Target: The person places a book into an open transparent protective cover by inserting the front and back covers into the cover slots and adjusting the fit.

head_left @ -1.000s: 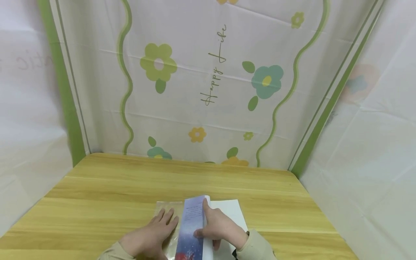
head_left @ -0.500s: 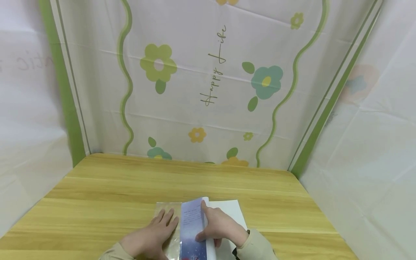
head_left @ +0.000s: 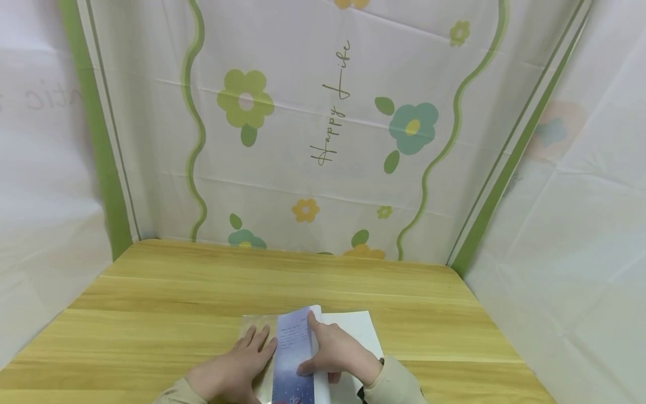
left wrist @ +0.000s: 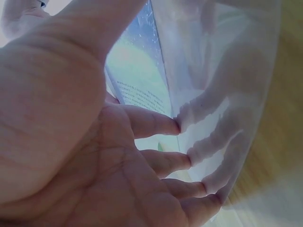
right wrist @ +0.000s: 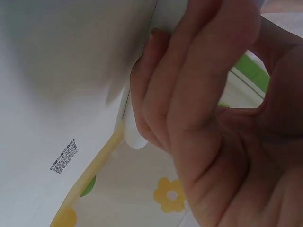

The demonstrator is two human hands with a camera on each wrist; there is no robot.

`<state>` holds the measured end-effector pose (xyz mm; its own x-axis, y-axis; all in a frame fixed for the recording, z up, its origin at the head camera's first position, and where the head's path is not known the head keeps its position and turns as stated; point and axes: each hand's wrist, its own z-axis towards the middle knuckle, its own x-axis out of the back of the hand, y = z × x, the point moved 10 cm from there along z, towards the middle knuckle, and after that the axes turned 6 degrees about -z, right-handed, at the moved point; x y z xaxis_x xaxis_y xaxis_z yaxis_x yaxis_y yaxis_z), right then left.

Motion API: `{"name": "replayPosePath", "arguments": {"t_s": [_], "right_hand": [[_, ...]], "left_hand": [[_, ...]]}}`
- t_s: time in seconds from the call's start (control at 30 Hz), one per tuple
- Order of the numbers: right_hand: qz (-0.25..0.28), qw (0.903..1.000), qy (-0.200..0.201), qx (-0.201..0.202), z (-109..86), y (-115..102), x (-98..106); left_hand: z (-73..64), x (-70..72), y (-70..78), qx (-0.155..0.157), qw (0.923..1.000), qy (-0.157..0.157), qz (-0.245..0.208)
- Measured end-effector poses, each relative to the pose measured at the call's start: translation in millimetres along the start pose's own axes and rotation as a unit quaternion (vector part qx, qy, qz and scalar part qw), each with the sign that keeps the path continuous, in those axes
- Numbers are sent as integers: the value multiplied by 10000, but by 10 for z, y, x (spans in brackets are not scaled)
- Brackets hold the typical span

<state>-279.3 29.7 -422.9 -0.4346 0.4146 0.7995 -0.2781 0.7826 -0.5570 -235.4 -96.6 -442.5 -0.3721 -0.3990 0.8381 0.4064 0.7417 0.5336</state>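
A blue-purple book cover with small print and white specks stands partly raised, its white edge curling to the right. My right hand grips it, thumb on the printed face and the other fingers behind. To the left, my left hand rests with spread, straight fingers on a clear plastic sheet. In the left wrist view, the fingertips touch this shiny plastic beside the cover. Under my right hand lies a white page; a small printed code shows on a white surface in the right wrist view.
The work lies at the near edge of a wooden table. A white curtain with flowers and lettering hangs behind it, and pale sheets close off both sides.
My right hand has shifted slightly left with the raised book cover, which now covers more of the plastic sheet. My left hand has stayed in place.
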Motion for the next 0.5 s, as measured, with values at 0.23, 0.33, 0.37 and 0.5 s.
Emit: {"name": "replayPosePath", "arguments": {"t_s": [0.23,0.33,0.37,0.5], "right_hand": [[-52,10000,20,5,-4,6,10],[-32,10000,8,1,-21,8,7],[30,10000,-31,11,-30,9,-1],[388,9989,-195,182,-67,1,-23]], "left_hand": [[6,7,-8,45,10000,-36,-32],[6,0,-6,11,10000,-36,-1],[6,-4,-4,-13,10000,-29,29],[1,-10,13,-176,9997,100,112]]}}
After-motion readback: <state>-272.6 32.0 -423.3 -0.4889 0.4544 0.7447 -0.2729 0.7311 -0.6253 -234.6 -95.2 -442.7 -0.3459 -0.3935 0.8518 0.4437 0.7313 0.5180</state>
